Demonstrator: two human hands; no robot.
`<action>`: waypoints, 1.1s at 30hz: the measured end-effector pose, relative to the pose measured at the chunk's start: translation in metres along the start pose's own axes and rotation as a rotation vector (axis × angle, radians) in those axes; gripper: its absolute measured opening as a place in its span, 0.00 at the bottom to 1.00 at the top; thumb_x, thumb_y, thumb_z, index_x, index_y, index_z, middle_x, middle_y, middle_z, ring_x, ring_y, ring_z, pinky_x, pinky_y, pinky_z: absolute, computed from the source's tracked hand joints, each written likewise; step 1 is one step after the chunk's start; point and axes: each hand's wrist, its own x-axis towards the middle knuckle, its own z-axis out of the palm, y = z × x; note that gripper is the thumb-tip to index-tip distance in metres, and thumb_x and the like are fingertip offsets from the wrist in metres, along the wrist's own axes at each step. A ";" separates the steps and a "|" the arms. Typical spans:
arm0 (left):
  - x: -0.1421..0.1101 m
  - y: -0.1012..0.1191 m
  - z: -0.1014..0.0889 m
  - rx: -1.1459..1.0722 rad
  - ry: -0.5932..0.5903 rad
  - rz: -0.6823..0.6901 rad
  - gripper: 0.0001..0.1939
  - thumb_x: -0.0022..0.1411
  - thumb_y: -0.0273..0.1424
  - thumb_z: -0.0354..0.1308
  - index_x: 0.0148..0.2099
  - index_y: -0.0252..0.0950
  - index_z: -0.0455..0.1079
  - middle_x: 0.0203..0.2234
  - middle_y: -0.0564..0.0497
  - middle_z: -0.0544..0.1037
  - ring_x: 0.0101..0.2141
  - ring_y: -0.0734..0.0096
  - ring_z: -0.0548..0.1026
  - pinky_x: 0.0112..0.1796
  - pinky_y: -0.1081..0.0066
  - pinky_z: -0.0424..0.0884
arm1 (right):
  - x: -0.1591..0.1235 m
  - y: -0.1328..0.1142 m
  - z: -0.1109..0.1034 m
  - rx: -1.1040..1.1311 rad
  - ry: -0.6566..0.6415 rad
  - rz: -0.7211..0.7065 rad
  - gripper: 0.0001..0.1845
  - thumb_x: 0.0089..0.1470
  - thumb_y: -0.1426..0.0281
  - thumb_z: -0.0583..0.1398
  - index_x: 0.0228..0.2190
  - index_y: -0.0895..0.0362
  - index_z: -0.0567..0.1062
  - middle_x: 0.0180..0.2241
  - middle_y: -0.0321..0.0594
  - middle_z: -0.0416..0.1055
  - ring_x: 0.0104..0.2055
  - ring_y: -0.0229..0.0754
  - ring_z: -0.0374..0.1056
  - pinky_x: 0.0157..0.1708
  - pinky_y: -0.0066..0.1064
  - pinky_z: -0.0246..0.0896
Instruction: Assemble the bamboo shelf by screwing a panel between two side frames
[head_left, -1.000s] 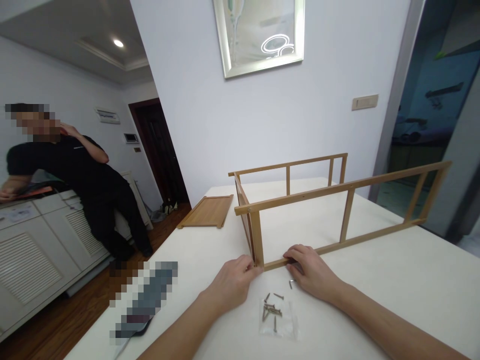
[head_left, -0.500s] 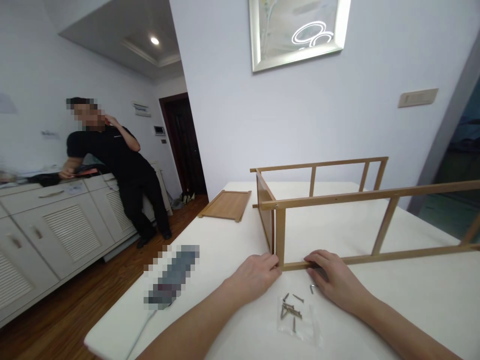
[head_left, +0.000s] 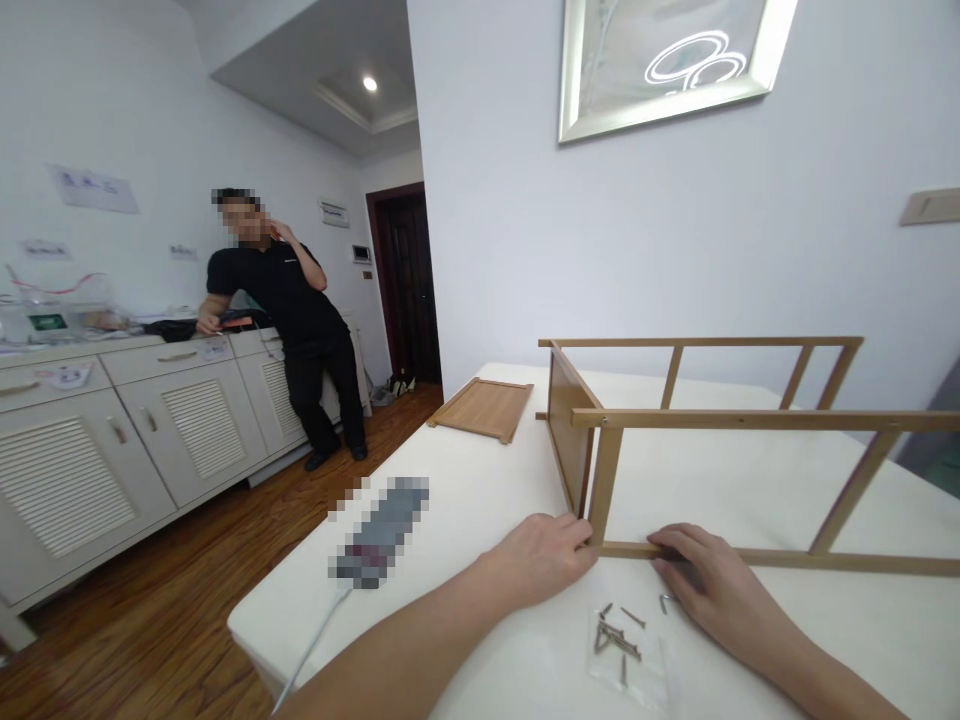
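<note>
A wooden shelf frame [head_left: 750, 420] lies on its side on the white table, with a wooden panel [head_left: 570, 430] fitted across its left end. My left hand [head_left: 544, 555] has its fingers closed on the near bottom corner, where the panel's edge meets the post. Farther right, my right hand [head_left: 709, 580] grips the lower rail with fingers over it and the thumb on the near side. In front of the hands, several screws [head_left: 619, 640] lie on and around a clear plastic bag [head_left: 634, 685]. A small hex key [head_left: 664, 603] rests beside my right thumb.
A second wooden panel [head_left: 484, 410] lies flat at the table's far left. Nearer sits a blurred, phone-like device [head_left: 382, 530] with a white cable [head_left: 315, 635]. Beyond the table, a person in black [head_left: 289, 300] leans on white cabinets [head_left: 195, 430].
The view has turned to the left, so everything sits farther right in the picture. Both hands keep their hold on the frame, which stays in place on the table.
</note>
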 end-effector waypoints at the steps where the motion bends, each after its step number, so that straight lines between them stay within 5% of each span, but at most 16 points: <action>1: 0.000 0.001 0.000 -0.003 -0.005 -0.002 0.08 0.68 0.25 0.47 0.39 0.35 0.67 0.35 0.48 0.69 0.35 0.68 0.69 0.27 0.71 0.67 | 0.000 -0.001 -0.001 0.002 -0.006 0.001 0.11 0.56 0.64 0.55 0.38 0.52 0.75 0.40 0.45 0.75 0.42 0.50 0.71 0.46 0.46 0.66; 10: -0.003 0.000 0.003 -0.072 0.030 -0.027 0.12 0.65 0.23 0.51 0.50 0.38 0.65 0.35 0.49 0.69 0.36 0.67 0.70 0.29 0.71 0.66 | -0.003 -0.001 -0.002 -0.032 -0.029 0.002 0.12 0.56 0.66 0.55 0.40 0.52 0.75 0.42 0.44 0.74 0.44 0.49 0.70 0.47 0.44 0.65; 15: -0.001 0.000 0.004 -0.018 0.021 -0.019 0.07 0.68 0.24 0.47 0.39 0.35 0.66 0.34 0.49 0.69 0.34 0.69 0.69 0.28 0.71 0.66 | -0.003 -0.003 -0.003 -0.023 -0.025 0.000 0.12 0.57 0.66 0.54 0.40 0.53 0.75 0.41 0.44 0.74 0.44 0.49 0.70 0.47 0.45 0.64; 27: -0.002 0.000 0.008 -0.086 0.041 -0.062 0.09 0.65 0.23 0.50 0.46 0.38 0.67 0.34 0.51 0.69 0.35 0.69 0.70 0.28 0.73 0.64 | -0.003 -0.006 -0.005 -0.014 -0.005 -0.011 0.12 0.58 0.66 0.54 0.39 0.53 0.76 0.40 0.44 0.74 0.43 0.48 0.70 0.46 0.44 0.65; 33: -0.002 0.000 0.013 -0.062 0.042 -0.062 0.07 0.67 0.24 0.49 0.38 0.36 0.67 0.33 0.51 0.69 0.33 0.70 0.69 0.28 0.74 0.62 | -0.003 -0.006 -0.005 -0.001 -0.013 -0.015 0.14 0.60 0.67 0.52 0.39 0.54 0.76 0.40 0.45 0.74 0.42 0.47 0.70 0.45 0.44 0.65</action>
